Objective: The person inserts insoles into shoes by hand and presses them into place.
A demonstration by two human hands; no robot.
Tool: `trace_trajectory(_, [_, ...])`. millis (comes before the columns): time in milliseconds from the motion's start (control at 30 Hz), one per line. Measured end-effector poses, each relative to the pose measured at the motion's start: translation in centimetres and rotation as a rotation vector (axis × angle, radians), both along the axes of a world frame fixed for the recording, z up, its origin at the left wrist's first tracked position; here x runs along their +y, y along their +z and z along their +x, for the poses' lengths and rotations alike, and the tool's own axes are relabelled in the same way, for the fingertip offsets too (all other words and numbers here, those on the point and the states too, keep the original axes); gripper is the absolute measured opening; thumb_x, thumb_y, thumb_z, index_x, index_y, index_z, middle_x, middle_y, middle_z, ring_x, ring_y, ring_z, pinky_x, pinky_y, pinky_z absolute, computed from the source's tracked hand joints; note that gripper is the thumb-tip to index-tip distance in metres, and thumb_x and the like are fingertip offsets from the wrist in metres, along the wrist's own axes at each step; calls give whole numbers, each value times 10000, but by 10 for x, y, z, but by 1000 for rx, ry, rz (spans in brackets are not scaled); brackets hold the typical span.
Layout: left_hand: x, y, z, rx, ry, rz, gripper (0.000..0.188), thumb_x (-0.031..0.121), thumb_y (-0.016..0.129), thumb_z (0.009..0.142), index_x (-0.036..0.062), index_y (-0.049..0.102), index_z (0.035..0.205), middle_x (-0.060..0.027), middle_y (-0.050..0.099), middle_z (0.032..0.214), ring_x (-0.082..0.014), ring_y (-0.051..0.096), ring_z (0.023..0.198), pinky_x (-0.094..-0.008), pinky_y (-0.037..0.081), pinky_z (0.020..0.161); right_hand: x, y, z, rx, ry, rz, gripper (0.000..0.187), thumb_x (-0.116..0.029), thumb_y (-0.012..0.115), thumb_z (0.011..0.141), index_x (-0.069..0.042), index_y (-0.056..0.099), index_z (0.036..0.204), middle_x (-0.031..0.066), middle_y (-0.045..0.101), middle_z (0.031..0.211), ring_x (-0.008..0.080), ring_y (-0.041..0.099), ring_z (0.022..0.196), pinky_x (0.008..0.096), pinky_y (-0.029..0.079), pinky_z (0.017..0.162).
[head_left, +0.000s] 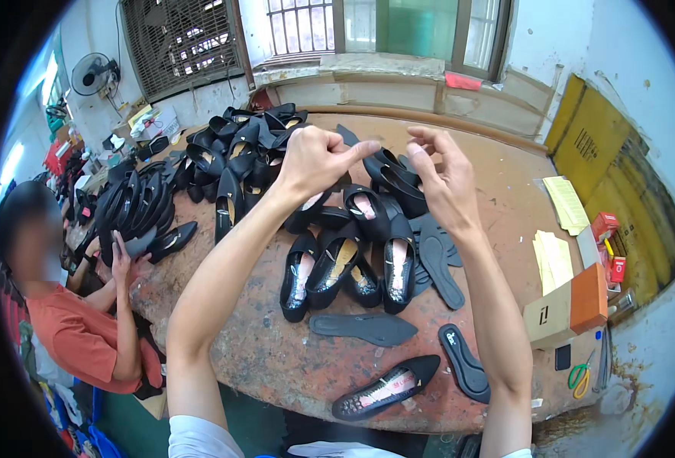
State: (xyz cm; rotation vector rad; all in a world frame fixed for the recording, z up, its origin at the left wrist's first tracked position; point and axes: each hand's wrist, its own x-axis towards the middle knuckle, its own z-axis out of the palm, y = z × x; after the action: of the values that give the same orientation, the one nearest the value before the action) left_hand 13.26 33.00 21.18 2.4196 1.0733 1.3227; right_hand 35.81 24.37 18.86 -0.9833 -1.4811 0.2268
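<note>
Both my hands are raised over the middle of the table, apart from each other. My left hand has its fingers curled in and its thumb stretched toward the right; I see nothing in it. The fingers of my right hand are bent but apart, and that hand is empty. Below them stand several black flat shoes with printed linings, some hidden behind my forearms. A single black shoe lies at the near edge. Close to it are a dark grey insole and a black moulded insole. More insoles are piled right of the shoes.
A heap of black shoes fills the far left of the table. At the left a co-worker in an orange shirt handles dark pieces. Rightward are yellow paper slips, a cardboard box, a phone and scissors.
</note>
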Motion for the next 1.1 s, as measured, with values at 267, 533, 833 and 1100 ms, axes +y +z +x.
trace_trajectory(267, [-95,-18,-7,-1,-188,699,705,498,969,715,119,398,547,-31,408,595,-238,455,573,-376,380,550,-106,43,-11,-123,-15,-244,287,-271,694,1041,-1,768,1105,105,665,893,196,631,779,355,511,716])
trace_trajectory(533, [-139,-17,-15,70,-360,707,616,480,941,706,111,458,604,-11,444,682,-222,484,650,-378,391,603,-171,46,-4,-602,309,-104,313,-5,786,893,-92,789,1194,86,625,1098,250,624,1021,364,527,833])
trace_trajectory(833, [-156,-28,-10,128,-483,615,557,446,928,707,98,500,624,-17,505,733,-220,549,756,-380,432,662,-184,50,-6,-824,422,-257,197,-55,826,818,-89,743,994,73,574,1098,302,572,1089,404,546,857])
trace_trajectory(1100, [-208,-62,-45,-909,-221,-564,516,112,861,918,137,446,612,37,581,648,-84,569,628,-273,435,553,-203,-12,-13,94,487,-196,141,25,808,909,-2,711,1007,72,667,1028,136,621,895,283,494,775])
